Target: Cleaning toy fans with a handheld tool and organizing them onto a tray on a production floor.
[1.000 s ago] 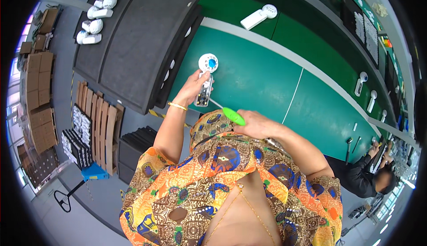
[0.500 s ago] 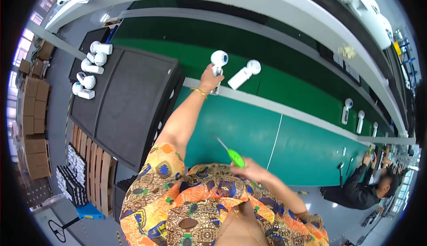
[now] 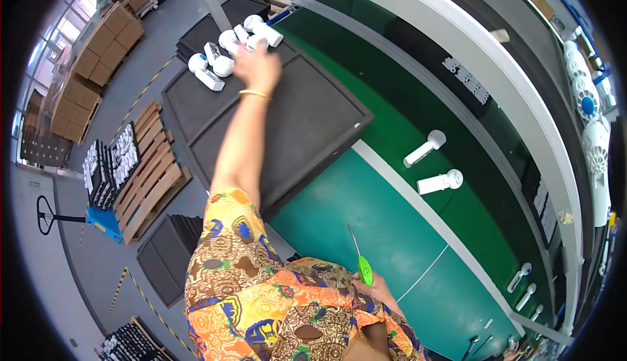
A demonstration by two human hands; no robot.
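As it reaches out:
Left hand (image 3: 257,65): blurred over white plastic handheld fans (image 3: 225,50) on dark tray (image 3: 287,126); fingers' state unclear.
Right hand (image 3: 377,290): clenched round green-handled screwdriver (image 3: 361,264).
Fans: likely light, rigid; grip the handle.

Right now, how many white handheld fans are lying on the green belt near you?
2. One white fan lies farther up the green belt; the other sits just below it. More small white items lie far down the belt, too small to identify.

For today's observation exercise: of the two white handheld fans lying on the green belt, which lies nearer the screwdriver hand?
The lower fan, lying closer to the right hand than the upper one.
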